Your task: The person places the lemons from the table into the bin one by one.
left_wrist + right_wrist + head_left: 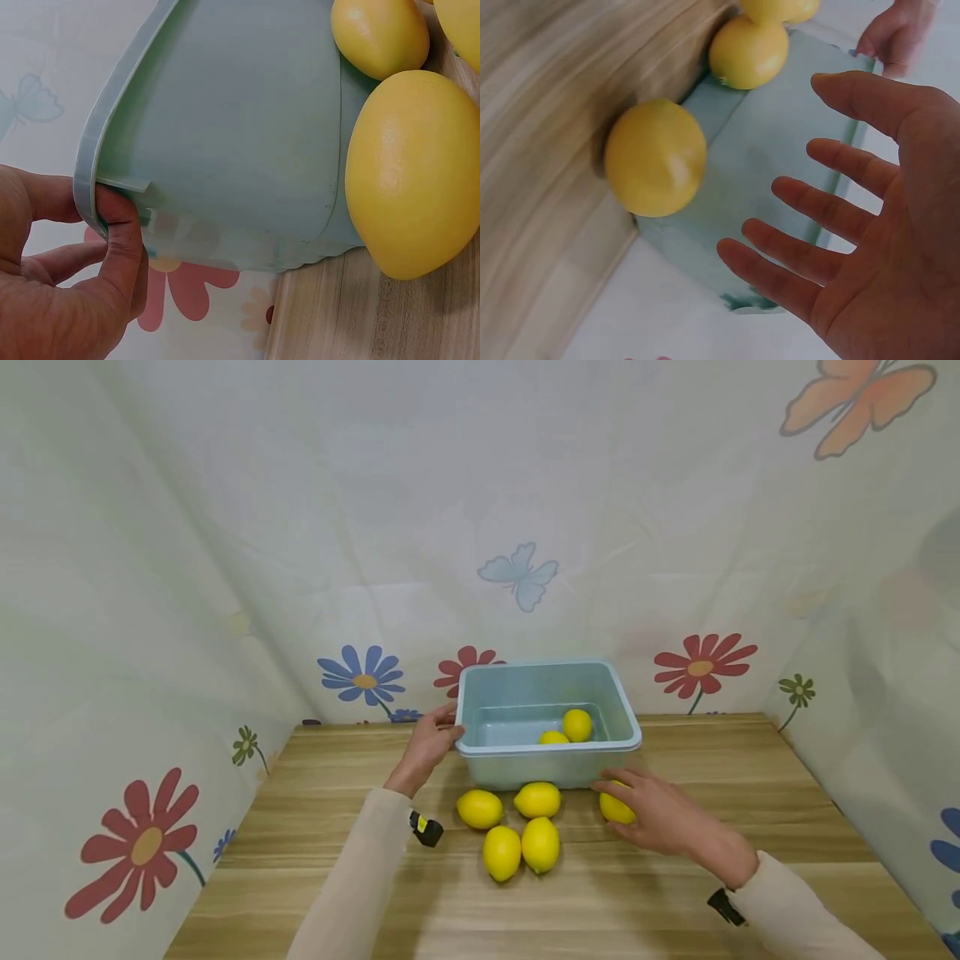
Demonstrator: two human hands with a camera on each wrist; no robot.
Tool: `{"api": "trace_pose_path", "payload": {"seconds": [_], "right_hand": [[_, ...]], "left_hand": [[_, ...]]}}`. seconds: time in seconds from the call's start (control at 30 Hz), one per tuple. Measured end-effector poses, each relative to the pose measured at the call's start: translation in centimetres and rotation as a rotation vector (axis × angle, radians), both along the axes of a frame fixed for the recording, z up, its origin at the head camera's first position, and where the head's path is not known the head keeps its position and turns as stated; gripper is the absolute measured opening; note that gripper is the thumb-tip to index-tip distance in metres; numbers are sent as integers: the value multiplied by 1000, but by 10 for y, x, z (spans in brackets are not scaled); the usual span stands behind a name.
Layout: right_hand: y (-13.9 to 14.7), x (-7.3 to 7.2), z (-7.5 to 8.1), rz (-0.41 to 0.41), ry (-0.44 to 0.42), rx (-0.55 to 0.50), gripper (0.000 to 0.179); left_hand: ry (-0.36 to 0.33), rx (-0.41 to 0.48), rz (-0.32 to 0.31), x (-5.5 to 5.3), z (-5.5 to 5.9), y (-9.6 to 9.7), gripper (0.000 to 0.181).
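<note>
A light blue-green plastic bin point(555, 768) stands on the wooden table. Thumb and fingers of my left hand point(429, 745) pinch its left rim, as the left wrist view shows the rim point(86, 161) between them. Two yellow lemons point(577, 725) lie inside. My right hand point(660, 810) hovers over a single lemon point(617, 806) by the bin's front right corner. In the right wrist view, the fingers point(825, 210) are spread and apart from that lemon point(656, 159). Several more lemons point(502, 852) lie in a cluster before the bin.
The wooden tabletop point(315, 860) ends at a white cloth backdrop point(420, 568) printed with flowers and butterflies, which encloses the back and both sides. The bin stands close to the back cloth. Each wrist wears a small black camera point(426, 829).
</note>
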State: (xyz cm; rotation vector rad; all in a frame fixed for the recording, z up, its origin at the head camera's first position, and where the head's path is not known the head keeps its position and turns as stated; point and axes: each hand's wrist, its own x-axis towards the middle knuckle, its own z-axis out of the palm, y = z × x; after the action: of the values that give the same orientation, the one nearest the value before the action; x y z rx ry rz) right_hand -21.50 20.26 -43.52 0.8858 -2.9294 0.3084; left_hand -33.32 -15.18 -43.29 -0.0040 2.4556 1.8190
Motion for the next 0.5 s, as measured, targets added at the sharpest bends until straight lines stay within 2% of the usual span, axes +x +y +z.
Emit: {"api": "trace_pose_path", "payload": {"seconds": [0.27,0.5], "right_hand": [[2,-17,-11,-19,-29,-29,52],[2,-27,-24,-41,-110,-25,50]], "left_hand": [[-2,11,-7,1,2,0,52],[-4,9,-5,2,2,0,53]]}}
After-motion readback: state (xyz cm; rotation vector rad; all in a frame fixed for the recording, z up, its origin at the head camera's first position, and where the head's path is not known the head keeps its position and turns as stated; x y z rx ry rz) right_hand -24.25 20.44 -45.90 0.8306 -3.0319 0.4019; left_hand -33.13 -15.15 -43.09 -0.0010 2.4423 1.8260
